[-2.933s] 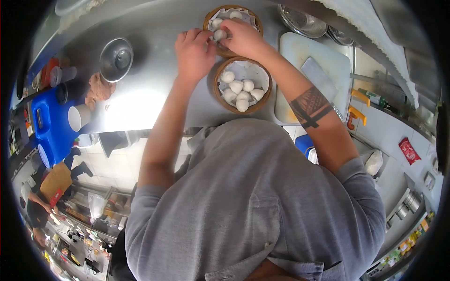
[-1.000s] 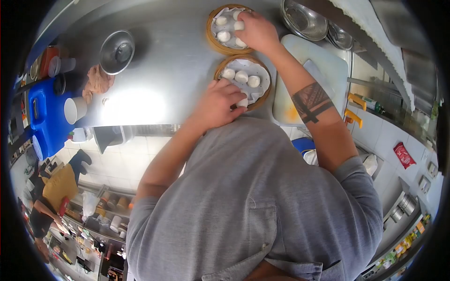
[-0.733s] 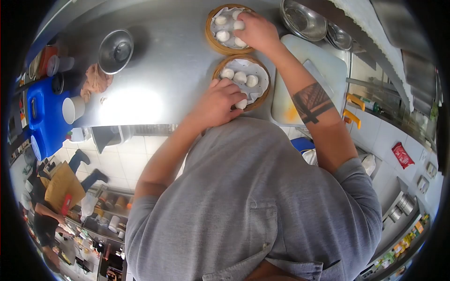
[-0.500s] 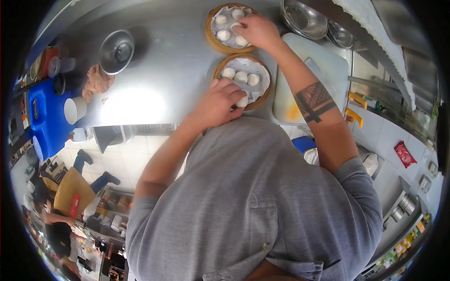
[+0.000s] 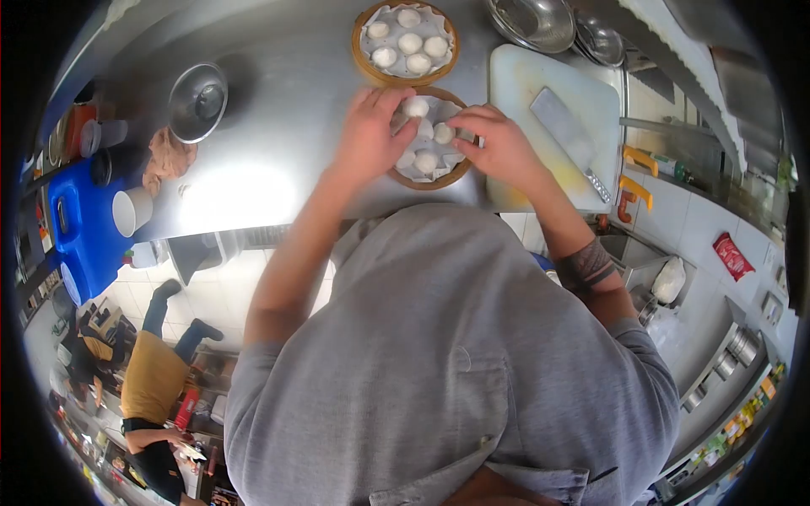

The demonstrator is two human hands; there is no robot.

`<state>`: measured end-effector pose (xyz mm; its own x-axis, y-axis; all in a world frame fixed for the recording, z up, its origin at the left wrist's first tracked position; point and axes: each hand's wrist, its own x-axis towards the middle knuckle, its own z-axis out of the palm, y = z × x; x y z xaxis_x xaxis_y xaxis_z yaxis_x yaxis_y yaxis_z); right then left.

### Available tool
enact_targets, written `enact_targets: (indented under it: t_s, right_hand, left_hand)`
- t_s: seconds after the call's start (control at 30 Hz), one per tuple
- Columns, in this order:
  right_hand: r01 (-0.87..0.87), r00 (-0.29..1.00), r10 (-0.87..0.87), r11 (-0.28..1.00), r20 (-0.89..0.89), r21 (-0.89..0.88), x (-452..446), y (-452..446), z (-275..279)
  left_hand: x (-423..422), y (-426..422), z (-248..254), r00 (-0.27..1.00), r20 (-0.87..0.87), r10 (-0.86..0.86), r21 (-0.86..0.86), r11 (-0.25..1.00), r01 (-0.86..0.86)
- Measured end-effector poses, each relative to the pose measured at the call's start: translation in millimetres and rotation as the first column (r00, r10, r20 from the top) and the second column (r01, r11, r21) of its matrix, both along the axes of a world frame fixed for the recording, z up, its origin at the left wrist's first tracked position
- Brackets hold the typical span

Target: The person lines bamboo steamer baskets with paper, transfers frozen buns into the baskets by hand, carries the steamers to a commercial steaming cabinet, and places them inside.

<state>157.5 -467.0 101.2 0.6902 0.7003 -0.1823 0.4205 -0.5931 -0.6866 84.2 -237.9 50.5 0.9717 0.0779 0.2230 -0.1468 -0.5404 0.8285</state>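
Observation:
The near bamboo steamer point(image 5: 456, 179), lined with white paper, holds several round white buns point(image 5: 426, 162). From its left side my left hand point(image 5: 371, 133) curls in, with thumb and forefinger around a bun point(image 5: 415, 106) near the far rim. My right hand point(image 5: 499, 145) reaches over the right rim and pinches another bun point(image 5: 444, 133) between thumb and fingers. Part of the steamer's left side is hidden under my left hand. Just beyond stands a second bamboo steamer point(image 5: 361, 64), with several buns spaced apart on its paper.
On the right, a cleaver point(image 5: 561, 126) lies on a white cutting board point(image 5: 515, 76). Metal bowls point(image 5: 531, 24) stand behind it. To the left are a steel bowl point(image 5: 198, 103), a crumpled cloth point(image 5: 170, 156), a white cup point(image 5: 132, 211) and a blue container point(image 5: 84, 215). Another person point(image 5: 156, 379) is at lower left.
My right hand has come back from the far steamer to the near one. My left hand has shifted from the near steamer's front to its far left side. The buns there sit differently.

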Motion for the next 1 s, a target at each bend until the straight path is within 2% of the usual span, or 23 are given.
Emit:
enact_targets:
  t_s: [0.07,0.2,0.33,0.53,0.63,0.7,0.77,0.8,0.87,1.0]
  right_hand:
    - [-0.055,0.977,0.067,0.996,0.204,-0.064,-14,-1,-6]
    - [-0.031,0.951,0.044,0.998,0.305,-0.046,-27,5,-13]
    - [0.025,0.922,0.010,0.996,0.387,-0.085,-28,5,-32]
    - [-0.004,0.934,0.073,0.981,0.349,-0.194,-26,7,-24]
    - [-0.041,0.953,0.111,0.969,0.281,-0.245,-23,9,-26]
    - [-0.060,0.960,0.131,0.960,0.249,-0.273,-19,15,-24]
    - [0.135,0.991,-0.128,0.912,0.043,-0.387,-14,23,-15]
    - [0.129,0.992,-0.123,0.912,0.041,-0.389,-13,21,-18]
    - [-0.074,0.980,0.133,0.934,0.150,-0.349,-6,15,-26]
    - [-0.080,0.955,0.162,0.947,0.247,-0.312,-2,18,-26]
  left_hand:
    - [10,-2,-6,0.998,0.018,-0.057,0.073,0.996,0.056]
    - [20,-5,-5,0.985,0.094,-0.147,0.247,0.962,0.120]
    - [22,-5,3,0.971,0.077,-0.224,0.310,0.931,0.191]
    - [15,-7,1,0.974,0.055,-0.220,0.227,0.953,0.202]
    - [6,-6,2,0.992,0.000,-0.125,0.133,0.983,0.124]
    - [0,-4,4,0.987,-0.158,0.023,-0.023,0.999,-0.027]
    - [-6,5,-9,0.994,-0.096,0.047,-0.006,0.999,-0.048]
    - [-8,9,-10,0.998,-0.032,0.063,0.010,0.998,-0.062]
    - [-18,17,-11,0.993,-0.069,0.093,-0.001,0.996,-0.094]
    - [-28,20,-5,0.984,-0.121,0.128,-0.043,0.990,-0.134]
